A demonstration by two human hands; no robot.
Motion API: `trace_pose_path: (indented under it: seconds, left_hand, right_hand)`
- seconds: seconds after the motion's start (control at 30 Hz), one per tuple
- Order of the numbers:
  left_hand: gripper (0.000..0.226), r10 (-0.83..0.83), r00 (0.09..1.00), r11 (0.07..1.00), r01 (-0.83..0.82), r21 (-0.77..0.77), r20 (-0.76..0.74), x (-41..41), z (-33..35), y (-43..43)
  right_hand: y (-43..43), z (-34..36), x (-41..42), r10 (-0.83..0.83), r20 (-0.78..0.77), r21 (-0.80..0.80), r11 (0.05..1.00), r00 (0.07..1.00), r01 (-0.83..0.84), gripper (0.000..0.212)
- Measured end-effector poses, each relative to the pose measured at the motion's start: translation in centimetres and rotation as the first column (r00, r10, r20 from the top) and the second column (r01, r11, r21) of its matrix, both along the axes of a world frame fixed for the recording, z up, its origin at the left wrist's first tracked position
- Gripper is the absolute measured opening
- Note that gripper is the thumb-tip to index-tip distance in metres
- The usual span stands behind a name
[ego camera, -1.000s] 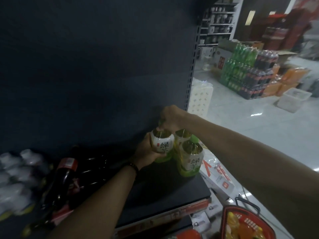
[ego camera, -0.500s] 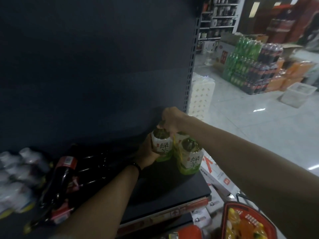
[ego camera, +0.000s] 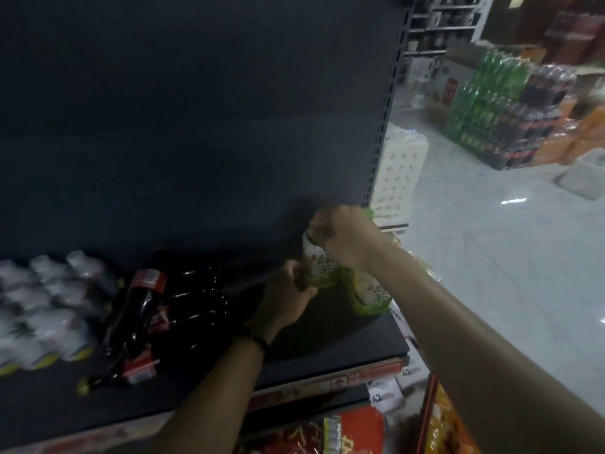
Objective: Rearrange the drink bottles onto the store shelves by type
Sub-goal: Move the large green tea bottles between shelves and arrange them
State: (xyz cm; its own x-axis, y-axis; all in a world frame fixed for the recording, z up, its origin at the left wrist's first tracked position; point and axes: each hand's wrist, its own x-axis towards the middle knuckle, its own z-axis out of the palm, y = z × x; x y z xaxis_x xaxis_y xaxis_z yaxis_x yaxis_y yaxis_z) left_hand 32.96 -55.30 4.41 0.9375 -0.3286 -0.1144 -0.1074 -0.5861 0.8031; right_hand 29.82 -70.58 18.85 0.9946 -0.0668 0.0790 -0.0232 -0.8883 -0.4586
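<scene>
At five o'clock, nearest the camera, the red rim of a basket (ego camera: 429, 417) shows, with orange packets inside. Beyond it lies the dark shelf (ego camera: 327, 348), and both forearms reach across it. Just below centre, at six o'clock, the left hand (ego camera: 284, 299) wraps its fingers round the lower body of a tea bottle (ego camera: 319, 267), which stands upright near the back of the shelf's right end. The right hand (ego camera: 347, 237) is clenched over that bottle's top, grasping its neck. A second tea bottle (ego camera: 373, 293) stands against the first on its four o'clock side, partly under the right wrist. At eight o'clock cola bottles (ego camera: 144, 303) lie on their sides, with blurred white bottles (ego camera: 39, 306) farther left. Far off at two o'clock, packs of green bottles (ego camera: 484, 99) are stacked on the floor.
</scene>
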Motion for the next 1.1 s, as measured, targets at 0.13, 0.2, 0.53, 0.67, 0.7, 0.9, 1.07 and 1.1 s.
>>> trace_pose_path:
  seconds: [0.13, 0.2, 0.53, 0.67, 0.7, 0.9, 1.07, 1.1]
  left_hand:
    - [0.026, -0.033, 0.998, 0.996, 0.038, 0.079, -0.052, -6.8, -0.4, 7.1]
    - [0.012, -0.072, 0.99, 0.989, 0.087, 0.12, -0.12, -10.2, -0.6, 11.0]
    - [0.022, -0.092, 0.954, 0.881, 0.211, 0.423, -0.285, -19.3, -3.5, 32.3]
    - [0.023, -0.095, 0.922, 0.901, 0.24, 0.361, -0.375, -20.8, -6.2, 42.3]
    - [0.022, -0.094, 0.909, 0.898, 0.253, 0.36, -0.406, -21.2, -7.0, 44.7]
    - [0.036, 0.049, 0.907, 0.897, 0.144, 0.417, -0.419, -24.0, -10.2, 55.3]
    - [0.029, 0.134, 0.897, 0.913, 0.054, 0.404, -0.422, -23.4, -13.7, 59.5]
    - [0.026, 0.154, 0.888, 0.917, 0.035, 0.397, -0.433, -22.8, -14.8, 60.3]
  right_hand:
    - [3.7, -3.3, -3.5, 0.103, 0.03, 0.096, 0.99, 0.994, -0.105, 0.016]
    - [6.5, -5.4, -5.3, 0.166, -0.003, 0.169, 0.972, 0.986, -0.163, 0.026]
    - [27.5, -15.2, -12.4, 0.373, -0.271, 0.257, 0.916, 0.887, -0.307, 0.014]
    - [36.7, -18.7, -15.0, 0.375, -0.374, 0.296, 0.915, 0.848, -0.274, 0.014]
    - [38.7, -19.7, -15.5, 0.374, -0.42, 0.302, 0.917, 0.827, -0.261, 0.012]
    - [47.0, -24.9, -17.0, 0.368, -0.592, 0.254, 0.93, 0.717, -0.267, 0.013]
    - [50.8, -28.9, -14.6, 0.357, -0.609, 0.12, 0.924, 0.708, -0.362, 0.029]
    - [51.6, -30.0, -13.9, 0.354, -0.606, 0.129, 0.927, 0.712, -0.351, 0.032]
